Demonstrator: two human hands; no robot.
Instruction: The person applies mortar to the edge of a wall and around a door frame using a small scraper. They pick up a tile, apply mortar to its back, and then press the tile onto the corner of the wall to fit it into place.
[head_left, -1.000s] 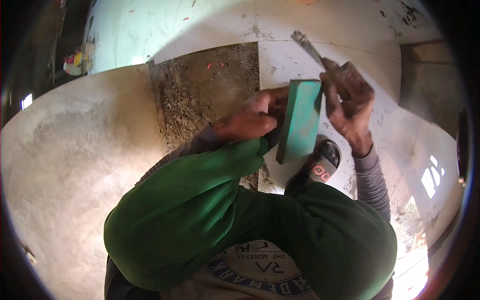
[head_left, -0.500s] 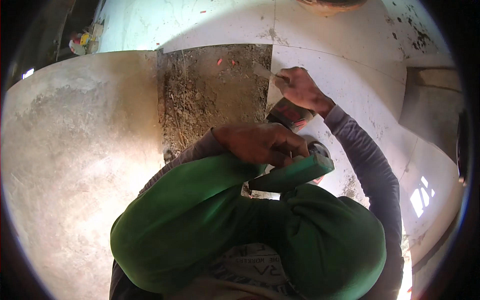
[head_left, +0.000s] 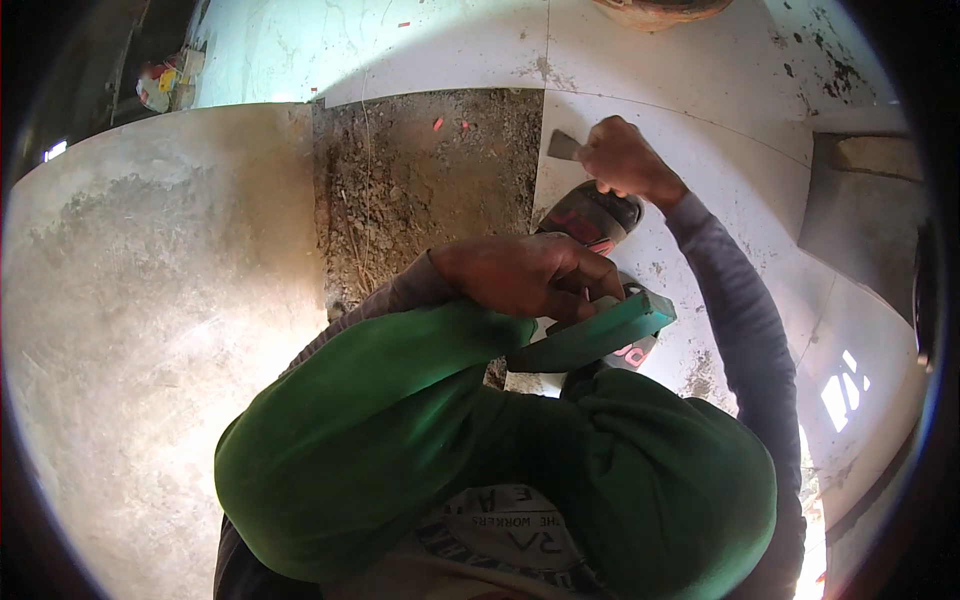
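My right hand (head_left: 632, 162) is closed around a putty knife, whose flat metal blade (head_left: 564, 146) points left over a pale tile. The fist hides its handle. Below it, above my knees, my left hand (head_left: 535, 278) grips a green float (head_left: 600, 334) with its fingers curled at the handle; the flat board is tilted and seen nearly edge-on. Left of the blade lies a rough brown patch (head_left: 430, 170) of bare, crumbly bedding between the tiles, with two small red bits (head_left: 438, 124) on it.
My dark shoes (head_left: 572, 220) stand on pale tile right of the patch. A large beige tile (head_left: 170, 260) covers the left. A round basin (head_left: 665, 12) sits at the far edge, a grey recess (head_left: 862, 190) at the right, and colourful clutter (head_left: 160, 85) at the far left.
My right hand has moved right and slightly away from me, carrying the putty knife's blade off the patch's edge onto the pale tile. The float in my left hand has shifted slightly right and away.
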